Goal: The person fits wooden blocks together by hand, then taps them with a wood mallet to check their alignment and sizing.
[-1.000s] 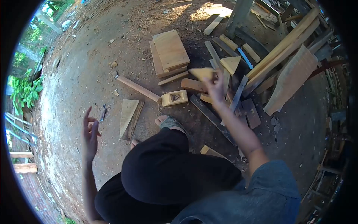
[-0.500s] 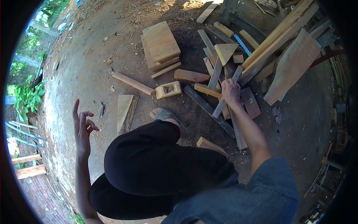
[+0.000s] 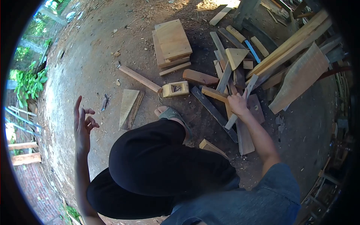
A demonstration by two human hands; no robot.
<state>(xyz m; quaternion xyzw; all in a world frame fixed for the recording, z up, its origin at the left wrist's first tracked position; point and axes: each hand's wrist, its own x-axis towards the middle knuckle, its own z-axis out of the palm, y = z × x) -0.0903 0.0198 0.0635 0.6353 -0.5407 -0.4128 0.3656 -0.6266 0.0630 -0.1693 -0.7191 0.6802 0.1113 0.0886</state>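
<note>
My right hand [image 3: 237,105] is closed around a narrow grey wooden strip [image 3: 251,84]; the strip sticks out past both sides of the fist and slants over the pile of scrap wood. Close by are an orange-brown wood block [image 3: 214,93], a dark plank [image 3: 213,112] and a brown board [image 3: 256,108]. Raised at the left, my left hand [image 3: 84,122] holds nothing, its index finger stretched up and the others loosely bent. Between the hands, by my sandalled foot, a pale wooden block with a square recess [image 3: 176,89] touches the end of a long round-edged stick [image 3: 140,78].
Stacked boards [image 3: 173,39] stand at the far middle. A wedge-shaped piece [image 3: 130,108] lies before my knee. Long beams [image 3: 292,41] and a wide rough-edged plank [image 3: 300,80] lean at the right. Another wood offcut [image 3: 212,147] is near my leg.
My right hand has lifted and turned the grey strip slightly, away from the surrounding pieces. The whole view has shifted a little; my left hand keeps about the same pose.
</note>
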